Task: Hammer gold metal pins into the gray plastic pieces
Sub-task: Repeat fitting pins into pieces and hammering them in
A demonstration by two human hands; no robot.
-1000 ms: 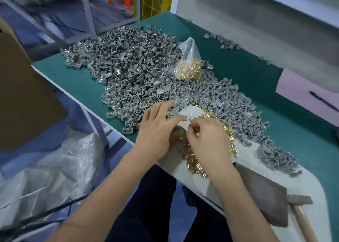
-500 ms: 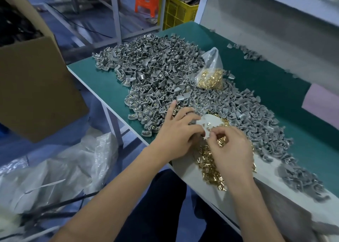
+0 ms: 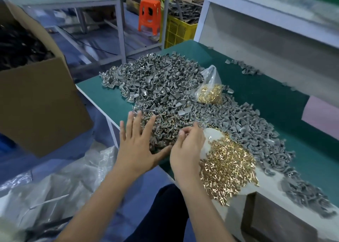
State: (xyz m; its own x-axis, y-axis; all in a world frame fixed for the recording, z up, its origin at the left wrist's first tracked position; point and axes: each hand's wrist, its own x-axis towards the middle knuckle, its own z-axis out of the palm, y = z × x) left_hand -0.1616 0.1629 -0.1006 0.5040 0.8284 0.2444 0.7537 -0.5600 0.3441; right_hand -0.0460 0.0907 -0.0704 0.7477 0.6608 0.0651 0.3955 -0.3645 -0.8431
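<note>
A big heap of gray plastic pieces (image 3: 165,87) covers the green table (image 3: 271,102). Loose gold pins (image 3: 229,168) lie in a pile on a white board (image 3: 211,137) at the table's near edge. More gold pins fill a clear plastic bag (image 3: 210,93) on the heap. My left hand (image 3: 139,146) is spread flat, fingers apart, over gray pieces at the near-left edge of the heap. My right hand (image 3: 187,148) hovers beside it with thumb and fingertips pinched together; whether they hold something small is unclear.
A dark wooden block (image 3: 278,221) lies at the near right on the board. A cardboard box (image 3: 36,98) stands left of the table, crumpled clear plastic sheeting (image 3: 55,183) on the floor below. An orange stool (image 3: 149,15) and a yellow crate (image 3: 179,30) are behind.
The view has swung left and the hammer is out of frame. My left hand has opened and moved left onto the gray heap. My right hand followed it off the pin pile.
</note>
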